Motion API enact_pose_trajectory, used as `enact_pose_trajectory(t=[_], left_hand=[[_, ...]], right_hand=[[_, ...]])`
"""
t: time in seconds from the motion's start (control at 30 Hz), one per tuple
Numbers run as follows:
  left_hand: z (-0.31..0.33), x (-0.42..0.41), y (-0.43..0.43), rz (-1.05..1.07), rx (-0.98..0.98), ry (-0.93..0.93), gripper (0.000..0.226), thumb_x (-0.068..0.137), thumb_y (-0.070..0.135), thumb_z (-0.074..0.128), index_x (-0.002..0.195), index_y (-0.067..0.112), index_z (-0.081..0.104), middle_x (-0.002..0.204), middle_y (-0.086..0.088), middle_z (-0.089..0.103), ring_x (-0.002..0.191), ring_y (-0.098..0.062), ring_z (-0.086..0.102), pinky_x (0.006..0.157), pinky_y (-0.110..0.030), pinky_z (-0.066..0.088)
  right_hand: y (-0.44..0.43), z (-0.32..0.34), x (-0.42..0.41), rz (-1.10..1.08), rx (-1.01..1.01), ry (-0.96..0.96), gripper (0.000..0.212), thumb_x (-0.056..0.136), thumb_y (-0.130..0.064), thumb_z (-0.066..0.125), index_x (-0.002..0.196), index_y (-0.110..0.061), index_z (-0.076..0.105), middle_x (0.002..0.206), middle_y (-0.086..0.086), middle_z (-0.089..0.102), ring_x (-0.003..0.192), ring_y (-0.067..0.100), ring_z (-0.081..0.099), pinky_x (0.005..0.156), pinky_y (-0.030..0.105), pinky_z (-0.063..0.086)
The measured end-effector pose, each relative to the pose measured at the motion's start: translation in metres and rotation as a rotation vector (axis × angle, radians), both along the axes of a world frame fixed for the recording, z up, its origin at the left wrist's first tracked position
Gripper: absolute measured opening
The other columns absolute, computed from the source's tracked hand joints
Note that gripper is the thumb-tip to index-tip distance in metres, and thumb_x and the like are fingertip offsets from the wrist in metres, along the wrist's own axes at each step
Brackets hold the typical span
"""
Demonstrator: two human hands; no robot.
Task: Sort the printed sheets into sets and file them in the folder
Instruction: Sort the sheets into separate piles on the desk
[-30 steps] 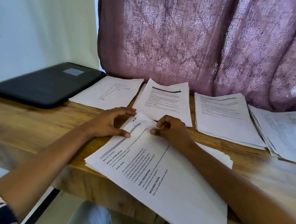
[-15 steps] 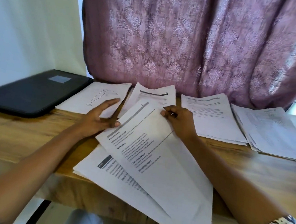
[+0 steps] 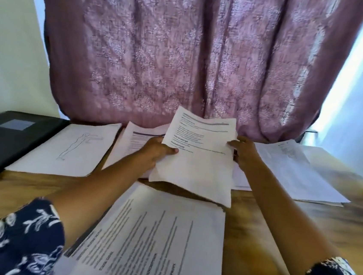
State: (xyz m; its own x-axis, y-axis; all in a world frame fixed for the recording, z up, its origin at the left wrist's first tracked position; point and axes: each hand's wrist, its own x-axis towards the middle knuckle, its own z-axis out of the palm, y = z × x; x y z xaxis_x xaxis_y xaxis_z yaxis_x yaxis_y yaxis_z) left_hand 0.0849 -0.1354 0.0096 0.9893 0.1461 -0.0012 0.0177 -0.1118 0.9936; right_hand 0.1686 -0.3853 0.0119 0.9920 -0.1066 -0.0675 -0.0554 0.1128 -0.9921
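Head view: my left hand and right hand pinch the side edges of one white printed paper sheet, raised above the white paper piles on the brown wooden table; the black rectangular folder lies far left.

Bare desk lay open left and right of the near stack; paper piles and the folder lined the back, the curtain closing behind.
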Motion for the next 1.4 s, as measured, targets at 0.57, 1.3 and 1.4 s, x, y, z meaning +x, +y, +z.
enact_pose_trajectory(t=[0.57,1.3,1.4], left_hand=[[-0.037,0.086,-0.073,-0.133,1.3,-0.031,0.062,0.091,0.062,0.046,0.142,0.028,0.042,0.147,-0.006,0.04,0.135,-0.028,0.032,0.106,-0.043,0.027],[-0.015,-0.124,0.136,-0.001,0.469,-0.213,0.027,0.084,0.041,0.067,0.111,0.044,0.066,0.117,0.018,0.064,0.108,0.0,0.059,0.085,-0.016,0.044],[-0.033,-0.148,0.158,0.004,0.588,-0.124,0.032,0.088,0.039,0.064,0.12,0.038,0.062,0.114,0.028,0.059,0.1,0.011,0.055,0.085,-0.014,0.042]], right_hand=[[-0.027,-0.047,0.068,-0.211,-1.298,-0.108,0.049,0.097,-0.013,0.04,0.145,-0.021,0.034,0.135,0.016,0.045,0.119,0.035,0.049,0.095,0.044,0.043],[0.134,-0.011,-0.131,0.599,-1.008,-0.76,0.017,0.09,-0.023,0.063,0.104,-0.017,0.071,0.106,-0.002,0.071,0.097,0.013,0.062,0.088,0.023,0.045],[0.157,-0.018,-0.144,0.77,-1.012,-0.77,0.023,0.091,-0.022,0.063,0.111,-0.014,0.069,0.112,-0.001,0.068,0.099,0.01,0.059,0.083,0.01,0.038]])
